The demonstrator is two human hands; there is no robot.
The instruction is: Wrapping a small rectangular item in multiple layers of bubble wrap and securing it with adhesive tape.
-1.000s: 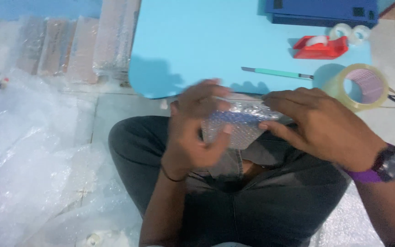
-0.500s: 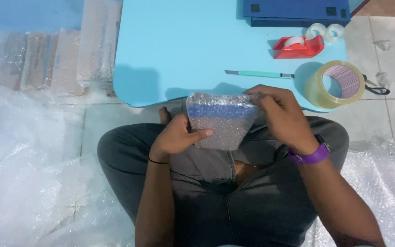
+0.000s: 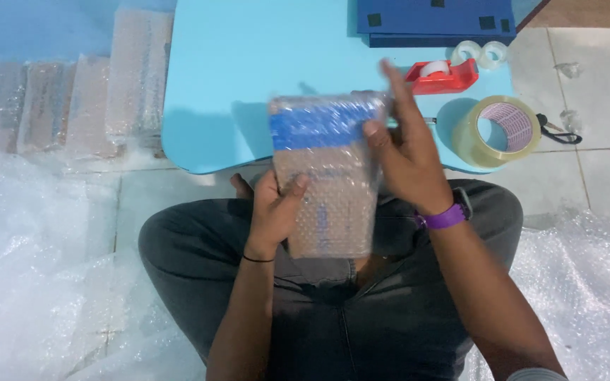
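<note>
- Bubble wrap sheets [image 3: 30, 282] spread over the tiled floor on both sides of the seated person, with a row of already wrapped packages [image 3: 79, 106] lined up at upper left.
- Worktop [image 3: 220, 92], a low light-blue one, sits just beyond the knees; a dark blue box [image 3: 435, 21] rests at its far edge.
- Bubble-wrapped parcel [image 3: 326, 176], flat and rectangular, is held up above the lap between both hands, its near face turned to the camera. Its long axis runs away from the body, the end with the blue band pointing toward the worktop and the brown end toward the lap.
- Right hand [image 3: 407, 152] lies against the parcel's right edge with fingers stretched long and open, pressing the wrap flat rather than gripping.
- Left hand [image 3: 273, 208] supports the lower left edge, thumb over the front and fingers curled behind, holding the parcel.
- Large roll of clear packing tape [image 3: 495, 130] stands at the worktop's right corner; a red tape dispenser [image 3: 443, 76] and two small tape rolls [image 3: 479, 53] lie behind it.
- To do this well, I judge the wrap should be pulled snug and the loose flap kept pinned under the right palm, the parcel held steady by the left.
</note>
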